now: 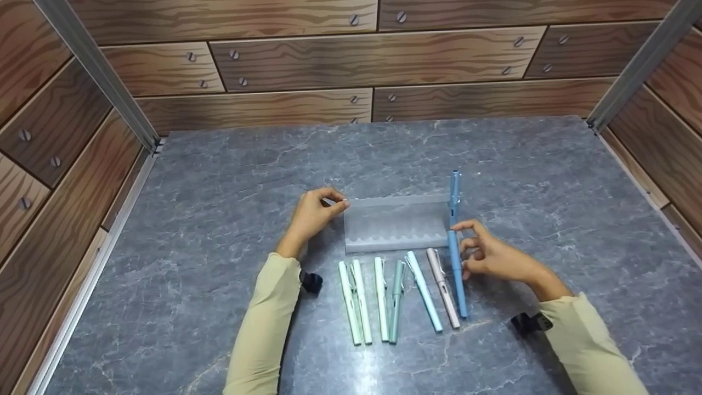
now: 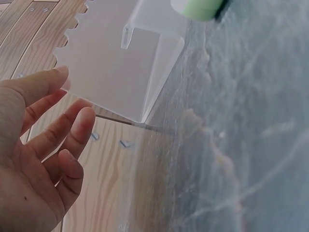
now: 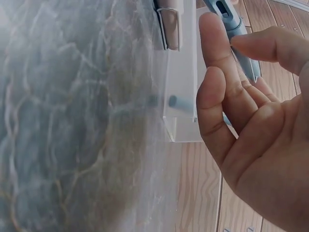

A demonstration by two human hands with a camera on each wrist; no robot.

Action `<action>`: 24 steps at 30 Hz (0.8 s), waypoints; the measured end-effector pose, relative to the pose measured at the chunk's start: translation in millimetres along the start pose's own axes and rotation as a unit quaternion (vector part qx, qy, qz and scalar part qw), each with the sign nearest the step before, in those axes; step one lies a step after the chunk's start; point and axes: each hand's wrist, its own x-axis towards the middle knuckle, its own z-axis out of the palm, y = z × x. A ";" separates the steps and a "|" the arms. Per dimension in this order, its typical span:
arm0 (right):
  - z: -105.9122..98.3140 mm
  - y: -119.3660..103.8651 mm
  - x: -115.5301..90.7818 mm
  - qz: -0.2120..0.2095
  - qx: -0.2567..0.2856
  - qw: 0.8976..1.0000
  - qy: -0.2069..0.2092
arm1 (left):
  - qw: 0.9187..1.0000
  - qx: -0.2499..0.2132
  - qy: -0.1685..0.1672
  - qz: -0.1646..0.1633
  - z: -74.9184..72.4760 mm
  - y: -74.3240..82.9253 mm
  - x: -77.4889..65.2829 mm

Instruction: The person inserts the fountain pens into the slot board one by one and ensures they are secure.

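Observation:
A clear pen rack (image 1: 397,219) with scalloped edges lies mid-table. My left hand (image 1: 315,216) pinches its upper left corner between thumb and finger; the left wrist view shows the thumb (image 2: 48,79) on the plastic. At the rack's right end, my right hand (image 1: 493,255) holds a blue pen (image 1: 454,192), its clipped cap pointing away, also seen behind the fingers in the right wrist view. Just below, another blue pen (image 1: 458,291) lies along the curled fingers. To its left are a pinkish-grey pen (image 1: 444,291) and a light blue pen (image 1: 425,293).
Farther left in the row lie a dark green pen (image 1: 396,307) and several pale green pens (image 1: 381,307), in front of the rack. Wood-patterned walls (image 1: 307,66) and metal posts (image 1: 104,82) bound the grey marbled table (image 1: 219,181).

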 end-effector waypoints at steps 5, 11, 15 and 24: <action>-1.5 -2.0 -2.5 -0.002 -0.002 1.000 0.013 | 1.000 0.004 0.004 0.003 0.0 -0.6 0.0; -4.4 -5.0 -5.5 -0.015 -0.003 0.999 0.044 | 1.000 0.005 0.007 0.009 -0.1 -0.5 -0.6; -5.8 -7.0 -5.9 -0.045 -0.021 0.997 0.063 | 1.000 0.011 0.013 0.011 0.0 -0.3 -0.3; -4.0 -9.4 -5.6 -0.059 -0.015 0.994 0.086 | 1.000 -0.001 0.002 -0.004 0.4 -0.2 -0.3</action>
